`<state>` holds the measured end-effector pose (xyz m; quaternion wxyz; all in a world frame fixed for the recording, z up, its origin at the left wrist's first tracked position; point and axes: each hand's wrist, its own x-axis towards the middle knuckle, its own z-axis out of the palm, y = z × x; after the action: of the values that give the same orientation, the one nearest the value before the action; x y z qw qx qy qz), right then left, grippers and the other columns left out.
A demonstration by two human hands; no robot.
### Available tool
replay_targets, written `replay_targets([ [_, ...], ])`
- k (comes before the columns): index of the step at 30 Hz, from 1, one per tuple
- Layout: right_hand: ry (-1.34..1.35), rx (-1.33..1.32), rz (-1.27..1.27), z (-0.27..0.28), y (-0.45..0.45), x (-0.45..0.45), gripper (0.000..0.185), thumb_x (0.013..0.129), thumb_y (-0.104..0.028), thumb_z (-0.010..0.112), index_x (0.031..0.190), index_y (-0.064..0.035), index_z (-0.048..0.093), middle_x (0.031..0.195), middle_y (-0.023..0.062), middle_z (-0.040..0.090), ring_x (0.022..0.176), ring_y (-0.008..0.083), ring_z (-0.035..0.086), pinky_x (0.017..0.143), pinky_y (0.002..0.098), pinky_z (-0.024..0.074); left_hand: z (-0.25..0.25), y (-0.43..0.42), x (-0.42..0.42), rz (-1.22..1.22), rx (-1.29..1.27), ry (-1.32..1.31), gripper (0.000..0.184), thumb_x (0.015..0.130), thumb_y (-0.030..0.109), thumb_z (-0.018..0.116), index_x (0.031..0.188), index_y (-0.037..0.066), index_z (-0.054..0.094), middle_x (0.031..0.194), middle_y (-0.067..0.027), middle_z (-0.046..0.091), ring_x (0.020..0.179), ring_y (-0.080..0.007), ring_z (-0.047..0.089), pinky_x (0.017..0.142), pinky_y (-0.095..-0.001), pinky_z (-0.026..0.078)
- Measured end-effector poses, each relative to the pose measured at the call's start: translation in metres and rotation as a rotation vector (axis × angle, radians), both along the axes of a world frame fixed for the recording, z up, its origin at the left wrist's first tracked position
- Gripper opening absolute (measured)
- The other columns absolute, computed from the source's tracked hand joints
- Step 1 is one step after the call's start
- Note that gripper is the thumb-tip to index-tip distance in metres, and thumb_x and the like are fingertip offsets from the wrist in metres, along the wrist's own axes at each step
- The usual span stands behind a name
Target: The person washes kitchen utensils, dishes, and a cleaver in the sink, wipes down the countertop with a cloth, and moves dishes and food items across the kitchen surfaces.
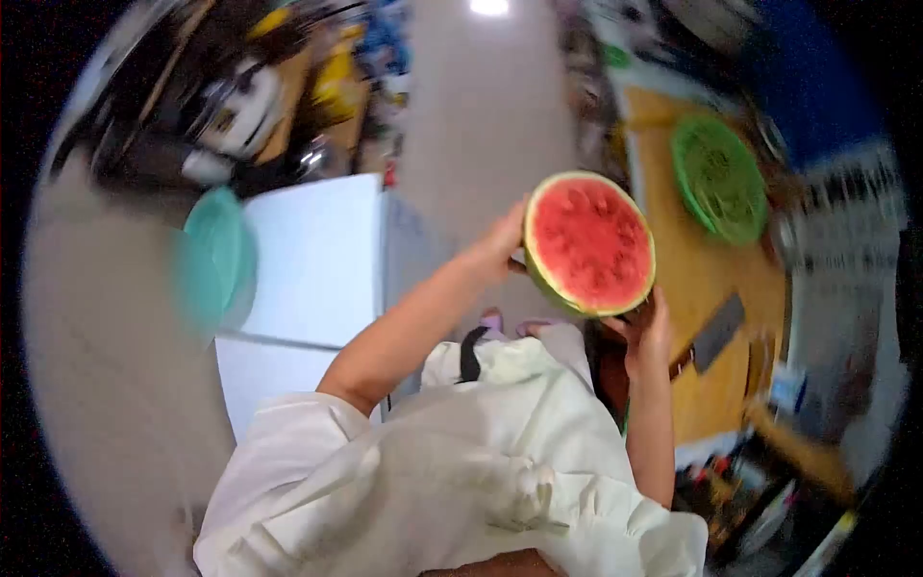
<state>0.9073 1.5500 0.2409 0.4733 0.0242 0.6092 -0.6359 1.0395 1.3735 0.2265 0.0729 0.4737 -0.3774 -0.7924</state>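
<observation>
Held out in front of my body is a halved watermelon [591, 242], its red cut face with dark seeds turned up toward me. My left hand [505, 238] grips the rind on its left side. On the lower right, my right hand [650, 332] supports the rind, with fingers partly under the fruit. Both hands are closed around it, and some fingers are hidden behind the rind. To the right, a cleaver [717, 335] with a dark blade lies on the wooden worktop [687, 279], close to my right hand.
A green basket [719, 179] stands on the worktop at the right. At left, a teal basin [219, 255] sits beside a white cabinet-like appliance [312, 260]. Farther back on the left is a white rice-cooker-like appliance [245, 108]. Grey floor [490, 106] runs ahead between both sides.
</observation>
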Motion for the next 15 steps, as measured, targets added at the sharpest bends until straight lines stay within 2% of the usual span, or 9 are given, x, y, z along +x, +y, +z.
replay_targets([
  [1,0.012,0.002,0.089,-0.002,-0.013,0.004,0.043,0.088,-0.039,0.034,0.116,-0.0074,0.046,0.108,0.0071,0.055,0.089,0.0161,0.057,0.056,0.0242,0.0474,0.01,0.0,0.019,0.072,-0.016,-0.025,0.058,0.081,0.06,0.034,0.118,0.018,0.048,0.119,-0.0043,0.049,0.109,-0.0206,0.044,0.083,-0.0469,0.04],
  [3,-0.015,-0.034,0.296,-0.008,-0.038,0.019,0.049,0.088,-0.044,0.034,0.122,-0.0096,0.041,0.118,0.0069,0.049,0.105,0.023,0.05,0.076,0.0398,0.0472,0.003,-0.006,0.058,0.238,0.009,-0.097,0.059,0.081,0.06,0.034,0.12,0.018,0.047,0.121,-0.0042,0.047,0.113,-0.0211,0.039,0.086,-0.0472,0.035],
  [7,-0.067,0.013,0.544,-0.01,-0.103,0.055,0.048,0.088,-0.046,0.033,0.118,-0.0109,0.045,0.115,0.0052,0.052,0.101,0.0209,0.051,0.078,0.0372,0.0434,0.035,-0.006,0.128,0.597,-0.053,-0.091,0.056,0.082,0.058,0.036,0.118,0.016,0.049,0.12,-0.0043,0.047,0.112,-0.0208,0.04,0.086,-0.0455,0.036],
  [8,-0.01,0.008,0.65,-0.014,-0.122,0.066,0.049,0.087,-0.047,0.034,0.117,-0.0103,0.046,0.114,0.0056,0.052,0.099,0.0207,0.052,0.078,0.0386,0.0436,0.034,-0.01,0.147,0.635,-0.067,-0.021,0.054,0.086,0.055,0.028,0.122,0.017,0.045,0.129,-0.0047,0.039,0.117,-0.0234,0.035,0.088,-0.0504,0.034],
  [10,0.026,-0.076,0.803,0.009,-0.144,0.118,0.053,0.086,-0.048,0.036,0.118,-0.0081,0.044,0.111,0.0075,0.052,0.098,0.0213,0.053,0.077,0.0385,0.0463,0.023,-0.009,0.205,0.755,-0.111,0.013,0.054,0.085,0.055,0.03,0.12,0.018,0.046,0.126,-0.0036,0.041,0.116,-0.0224,0.037,0.087,-0.0498,0.034],
  [12,-0.022,-0.133,0.943,0.012,-0.174,0.151,0.053,0.087,-0.047,0.032,0.121,-0.0072,0.041,0.111,0.0098,0.052,0.095,0.0213,0.054,0.075,0.0362,0.0487,0.026,-0.002,0.239,0.908,-0.127,-0.021,0.053,0.084,0.055,0.032,0.118,0.018,0.048,0.122,-0.002,0.045,0.113,-0.0207,0.039,0.086,-0.0501,0.035],
  [15,-0.092,-0.195,1.102,-0.006,-0.212,0.198,0.058,0.087,-0.052,0.027,0.125,-0.0092,0.038,0.112,0.0098,0.052,0.096,0.0232,0.054,0.077,0.0381,0.0477,0.038,-0.002,0.282,1.052,-0.194,-0.072,0.053,0.083,0.056,0.033,0.116,0.018,0.048,0.121,-0.0024,0.046,0.111,-0.0216,0.041,0.085,-0.0532,0.034],
])
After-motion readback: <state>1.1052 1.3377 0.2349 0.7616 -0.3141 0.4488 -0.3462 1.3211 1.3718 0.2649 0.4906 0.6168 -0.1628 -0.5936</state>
